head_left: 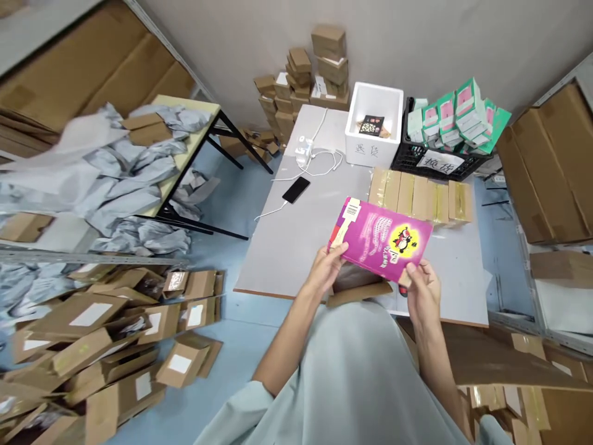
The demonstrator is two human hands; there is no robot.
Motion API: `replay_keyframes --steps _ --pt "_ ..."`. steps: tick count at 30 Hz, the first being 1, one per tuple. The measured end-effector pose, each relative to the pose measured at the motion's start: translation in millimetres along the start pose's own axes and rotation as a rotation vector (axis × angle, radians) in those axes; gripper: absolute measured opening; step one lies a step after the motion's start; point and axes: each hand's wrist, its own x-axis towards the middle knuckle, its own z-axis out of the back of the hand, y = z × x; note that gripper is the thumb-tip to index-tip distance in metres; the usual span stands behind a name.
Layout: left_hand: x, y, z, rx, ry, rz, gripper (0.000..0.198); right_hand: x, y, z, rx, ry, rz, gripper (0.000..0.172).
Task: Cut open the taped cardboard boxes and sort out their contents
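Both hands hold up a flat magenta packet (370, 241) with a yellow emblem, a cartoon figure and a barcode, over the near side of the grey table (269, 253). My left hand (328, 266) pinches its lower left corner, thumb on top. At the lower right corner my right hand (422, 289) grips it, thumb also on the face. An open cardboard box (359, 292) sits just below the packet, partly covered by it. Something small, red and black (403, 289), shows beside my right fingers; its kind cannot be made out.
Taped cartons (419, 196) stand in a row behind the packet. Farther back are a white foam box (373, 148) and a black crate (440, 162) of green-and-pink boxes. A phone (296, 190) lies on its cable. Cardboard boxes (115, 346) heap up at left; grey bags (134, 167) cover another table.
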Motion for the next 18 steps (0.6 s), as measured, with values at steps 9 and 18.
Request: replay_keyframes --steps 9,18 --pt "18.9 -69.7 3.6 0.143 -0.096 -0.167 0.065 -30.2 -51.4 -9.0 -0.121 0.413 -0.317 0.05" --pt "-20.0 -68.1 -20.0 0.898 0.242 -0.701 0.024 17.3 -52.4 1.9 0.063 0.378 -0.508 0.078"
